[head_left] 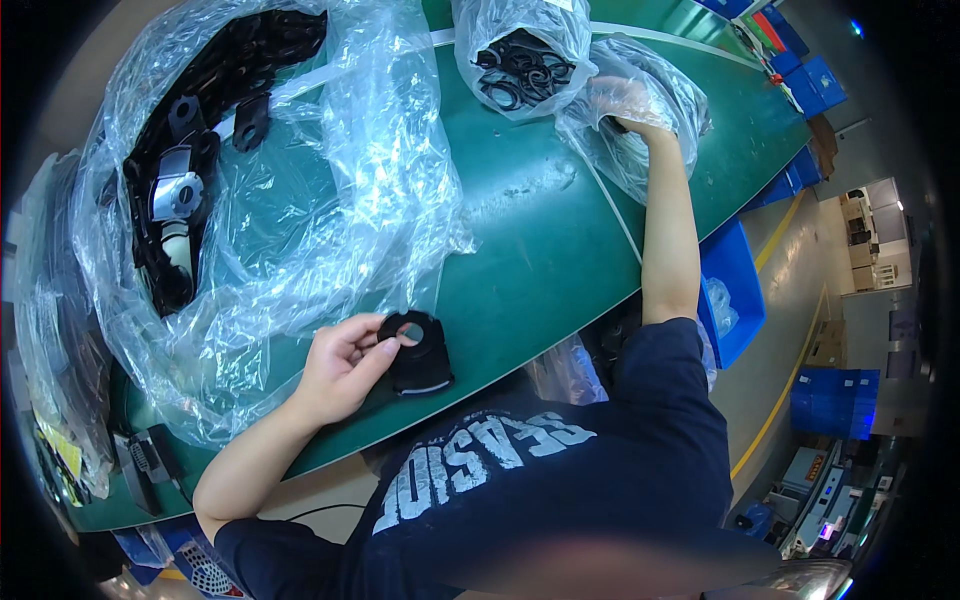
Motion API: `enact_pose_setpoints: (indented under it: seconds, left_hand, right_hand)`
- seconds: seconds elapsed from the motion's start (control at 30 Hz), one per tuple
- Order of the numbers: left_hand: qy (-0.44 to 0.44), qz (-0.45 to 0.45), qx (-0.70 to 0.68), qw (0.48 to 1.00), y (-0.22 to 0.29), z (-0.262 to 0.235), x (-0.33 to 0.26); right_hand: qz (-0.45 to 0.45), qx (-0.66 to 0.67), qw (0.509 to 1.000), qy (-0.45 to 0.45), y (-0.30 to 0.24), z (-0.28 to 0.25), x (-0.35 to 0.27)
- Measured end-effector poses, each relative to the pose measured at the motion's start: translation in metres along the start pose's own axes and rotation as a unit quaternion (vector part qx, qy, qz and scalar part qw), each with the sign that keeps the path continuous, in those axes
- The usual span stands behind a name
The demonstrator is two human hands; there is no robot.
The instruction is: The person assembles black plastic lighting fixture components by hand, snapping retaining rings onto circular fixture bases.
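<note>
Part (428, 362), black, with round hole: held over the near edge of the green table (520, 270), its rim pinched between thumb and fingers of the left hand (343, 370). Judged light, stiff, smooth; best gripped by the rim. Right hand (620, 100) is seen through a clear bag (617, 158); its finger state cannot be told. Pale lettering is borne by the dark shirt (630, 450); on the part, none is made out.

Green worktop (510, 285) showed scuffs and pale stripes (616, 212). Left side: a large clear bag (390, 150) lay spread and crumpled. Far side: a clear sack (515, 20) lay with black rings (525, 72) inside, its mouth toward the near edge. Just right of it slumped a second sack (686, 112), also clear.
</note>
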State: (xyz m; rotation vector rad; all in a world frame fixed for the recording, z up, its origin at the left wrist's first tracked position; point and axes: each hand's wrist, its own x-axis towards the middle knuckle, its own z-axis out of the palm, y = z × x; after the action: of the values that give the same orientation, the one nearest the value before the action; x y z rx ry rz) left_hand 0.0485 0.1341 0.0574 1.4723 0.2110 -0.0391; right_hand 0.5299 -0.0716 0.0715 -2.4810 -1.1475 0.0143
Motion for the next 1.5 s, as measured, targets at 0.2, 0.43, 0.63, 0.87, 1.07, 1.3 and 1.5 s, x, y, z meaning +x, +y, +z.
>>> enact_pose_setpoints:
  seconds: [0.2,0.43,0.63,0.87,1.07,1.3,1.5]
  left_hand:
    - [0.011,0.034,-0.017,0.999,-0.007,0.003,0.003]
    - [0.006,0.040,-0.061,0.997,-0.011,0.002,0.009]
    - [0.016,0.032,-0.014,0.999,-0.014,0.004,0.010]
    - [0.012,0.029,-0.053,0.998,-0.010,0.006,0.010]
    - [0.039,-0.009,-0.077,0.996,-0.005,0.008,0.008]
    - [0.102,-0.014,-0.112,0.988,-0.007,0.010,0.008]
    - [0.088,0.002,-0.133,0.987,-0.011,0.006,0.016]
  right_hand:
    - [0.034,-0.020,0.988,0.151,0.008,0.022,-0.002]
    - [0.151,-0.114,0.976,0.109,-0.013,0.020,-0.005]
    - [0.152,-0.161,0.968,0.115,-0.016,0.020,-0.013]
    - [0.207,-0.171,0.960,0.077,0.015,0.025,-0.005]
    - [0.230,-0.155,0.952,0.131,-0.020,0.007,-0.022]
    - [0.104,0.066,0.975,0.183,-0.119,0.005,-0.085]
    - [-0.106,0.451,0.875,-0.140,-0.233,0.015,-0.142]
